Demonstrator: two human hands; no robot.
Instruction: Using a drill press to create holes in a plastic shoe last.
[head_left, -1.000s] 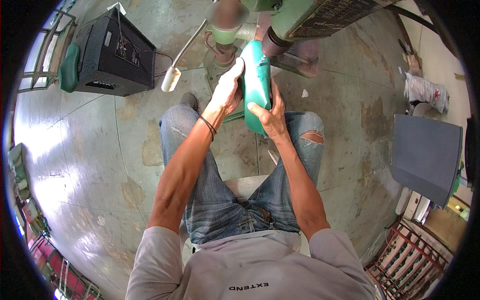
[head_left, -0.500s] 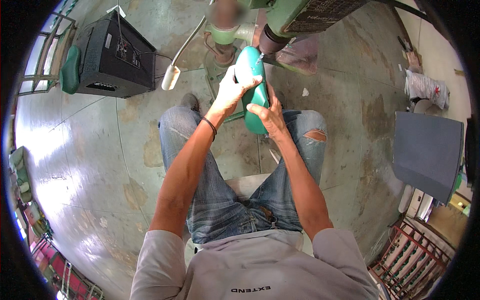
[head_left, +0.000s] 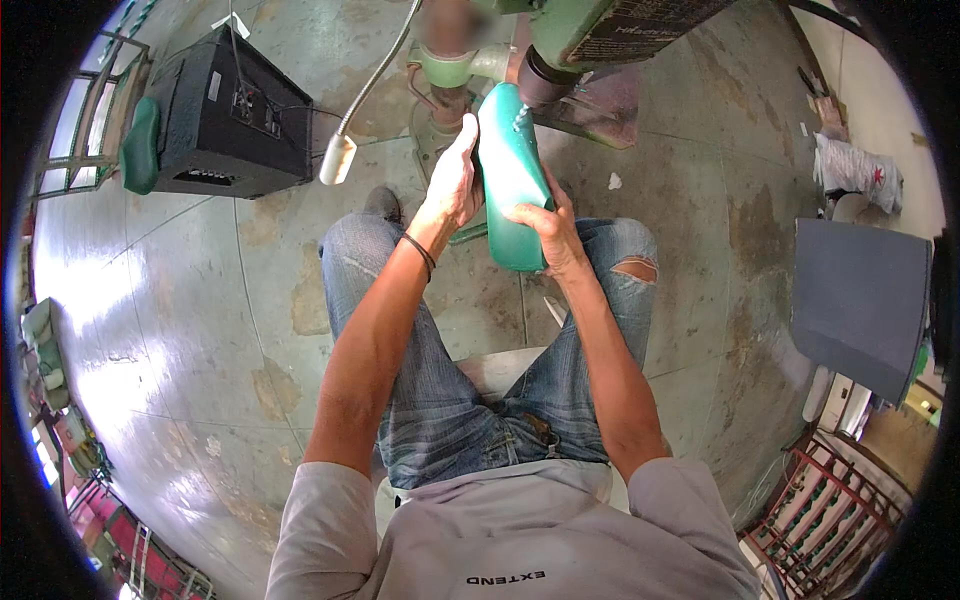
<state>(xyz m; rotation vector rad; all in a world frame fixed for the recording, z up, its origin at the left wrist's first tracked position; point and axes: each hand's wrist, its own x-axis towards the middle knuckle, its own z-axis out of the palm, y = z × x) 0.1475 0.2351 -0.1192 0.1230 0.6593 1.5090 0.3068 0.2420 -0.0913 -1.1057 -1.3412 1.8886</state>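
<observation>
Left hand (head_left: 455, 180) lies along the near-left flank of the form, its thumb stretched straight and the palm loosely opened; the fingers are partly hidden, so I cannot tell whether it grips or only steadies. Next comes the green form (head_left: 512, 190), long and rounded, held out ahead of the knees, its far end under the bit (head_left: 520, 118). Whether the bit has entered it cannot be made out. The surface is smooth and glossy: probably stiff, solid plastic, moderately heavy, hardly fragile, but apt to slip or twist under bare skin. Beyond the bit is the dark chuck (head_left: 545, 82). Right hand (head_left: 556, 232) is closed around the near end, thumb across the top, fingers down the right side. That end and the flanks seem the best holds, well clear of the bit.
</observation>
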